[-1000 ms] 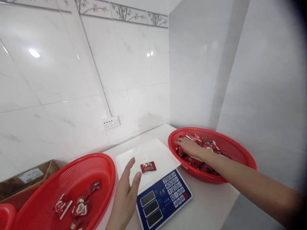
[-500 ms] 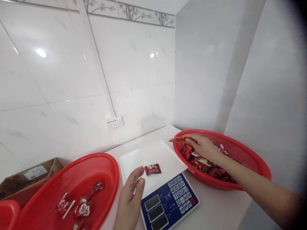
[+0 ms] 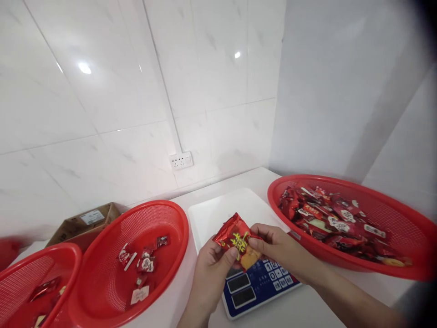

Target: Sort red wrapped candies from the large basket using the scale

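Observation:
A red snack packet (image 3: 238, 234) with yellow lettering is held between both hands above the weighing scale (image 3: 244, 303). My left hand (image 3: 213, 269) grips its left side, thumb across the front. On the opposite edge, my right hand (image 3: 278, 248) pinches the packet. Below lies the scale's white pan (image 3: 228, 205), partly covered by the hands and packet. The small dark red packet seen on the pan earlier does not show now; the hands may hide it. To the right, a red basket (image 3: 403, 223) holds many red wrapped packets (image 3: 341, 218).
A red basket (image 3: 175, 214) with several small packets (image 3: 146, 262) stands left of the scale. Another red basket (image 3: 73, 255) with a few packets overlaps it at the far left. Behind them is a cardboard box (image 3: 109, 212). A wall socket (image 3: 181, 161) sits above the table.
My right hand has come from the right basket to the scale with the red packet. My left hand has closed on the packet too. The view has shifted, showing more of the left basket.

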Motion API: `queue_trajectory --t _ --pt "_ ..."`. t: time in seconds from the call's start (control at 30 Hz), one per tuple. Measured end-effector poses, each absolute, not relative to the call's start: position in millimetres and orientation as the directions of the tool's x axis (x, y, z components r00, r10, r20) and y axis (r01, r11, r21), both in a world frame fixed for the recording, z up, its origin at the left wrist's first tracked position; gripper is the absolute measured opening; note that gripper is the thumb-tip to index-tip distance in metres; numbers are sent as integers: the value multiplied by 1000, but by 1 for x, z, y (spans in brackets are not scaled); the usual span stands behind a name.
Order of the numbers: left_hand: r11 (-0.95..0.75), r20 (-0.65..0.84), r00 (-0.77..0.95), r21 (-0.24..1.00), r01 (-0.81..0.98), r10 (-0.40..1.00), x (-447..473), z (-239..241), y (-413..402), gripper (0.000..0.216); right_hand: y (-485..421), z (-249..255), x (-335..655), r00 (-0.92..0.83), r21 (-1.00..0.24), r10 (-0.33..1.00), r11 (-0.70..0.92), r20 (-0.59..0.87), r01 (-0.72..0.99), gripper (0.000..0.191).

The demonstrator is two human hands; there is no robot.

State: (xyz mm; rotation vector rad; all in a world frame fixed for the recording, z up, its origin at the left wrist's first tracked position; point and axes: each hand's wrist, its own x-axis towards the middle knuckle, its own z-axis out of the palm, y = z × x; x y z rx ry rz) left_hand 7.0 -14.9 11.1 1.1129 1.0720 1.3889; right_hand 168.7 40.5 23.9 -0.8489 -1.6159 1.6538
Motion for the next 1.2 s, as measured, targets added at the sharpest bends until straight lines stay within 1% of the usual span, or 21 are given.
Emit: queue_trajectory --t 0.1,0.17,0.23,0.3,0.37,0.43,0.5,0.53,0.6,0.7,0.77,0.83,0.87,0.93,1.0,1.03,1.2 --pt "-103 95 -49 974 -204 994 6 12 -15 28 40 20 166 -553 -997 832 -68 -36 -37 39" --pt "-111 107 -30 967 -231 994 5 14 -14 26 38 20 166 -574 -996 818 -83 -51 -30 40" --pt "-114 115 -11 965 -234 993 5 14 -14 23 36 20 166 -602 -998 797 -65 -51 -1 38" --pt "-116 118 -1 974 -197 993 6 12 -13 22 34 19 166 -608 -999 793 -2 -23 35 36" --pt "-130 124 -65 986 -104 990 5 9 -12 27 36 17 166 -590 -995 806 82 36 51 33" --pt "-153 150 -196 988 0 969 2 6 -11 41 42 14 169 -543 -984 834 164 99 73 30" --pt "-182 189 -309 982 53 932 -4 6 -11 54 55 13 175 -440 -961 885 235 151 142 31" --pt "-199 204 -341 979 49 918 -8 7 -10 57 63 14 178 -370 -944 912 264 177 200 32" --pt "-223 212 -381 975 15 900 -16 11 -10 60 83 14 187 -253 -900 944 290 213 325 36" --pt "-222 202 -411 975 -1 889 -26 17 -11 59 111 10 196 -221 -811 961 261 167 524 49" --pt "-216 201 -408 976 10 890 -30 20 -13 59 123 4 196 -232 -689 959 280 164 668 61" --pt "-210 200 -410 978 21 890 -31 21 -14 59 129 -3 191 -292 -555 938 345 185 757 68" --pt "-206 198 -412 978 24 889 -31 22 -14 59 129 -5 187 -342 -504 924 380 171 775 69" --pt "-199 194 -406 980 29 893 -30 22 -14 59 127 -8 178 -440 -433 895 425 71 795 69" --pt "-197 193 -393 980 31 899 -29 22 -14 58 124 -9 168 -476 -375 879 430 -35 821 71" --pt "-197 193 -389 980 30 901 -28 22 -14 58 122 -8 164 -482 -352 874 432 -63 830 72" --pt "-202 196 -375 979 23 906 -27 20 -14 59 114 -9 141 -503 -327 861 456 -71 827 68"
